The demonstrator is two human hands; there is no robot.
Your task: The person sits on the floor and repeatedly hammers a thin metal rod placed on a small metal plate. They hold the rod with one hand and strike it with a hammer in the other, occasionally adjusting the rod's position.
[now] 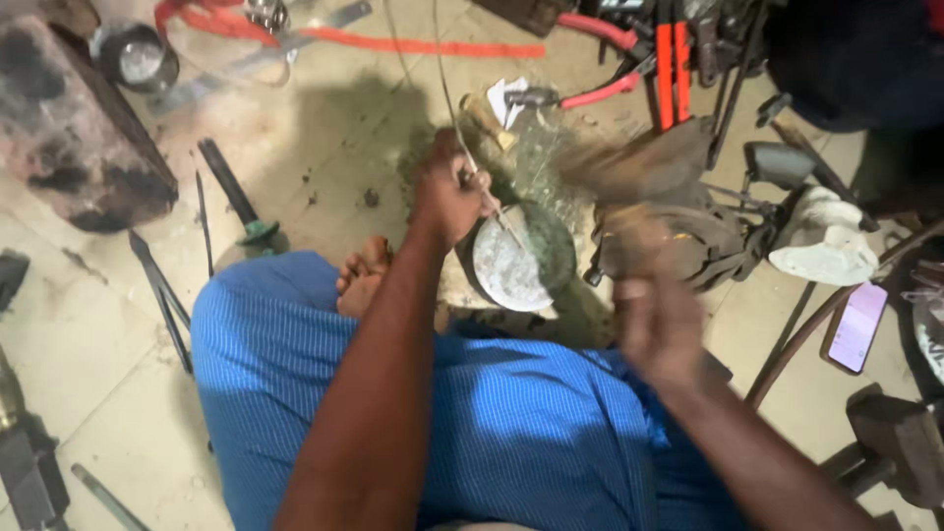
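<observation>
My left hand (pixel 447 192) grips a thin metal rod (pixel 454 108) that runs up and away from it, its lower end resting on a round grey metal disc (pixel 511 261) on the floor. My right hand (pixel 654 324) is blurred with motion and closed on a hammer (pixel 629 177), whose head hangs above and to the right of the disc. My bare foot (pixel 362 275) rests beside the disc, and my legs in blue cloth (pixel 511 423) fill the lower middle.
A dark heavy block (pixel 74 128) lies at the left, with a round tin (pixel 136 57) near it. Red-handled tools (pixel 629 59) lie at the top. A screwdriver (pixel 236 197), a pink phone (pixel 855 324) and a white shoe (pixel 821 236) lie on the tiled floor.
</observation>
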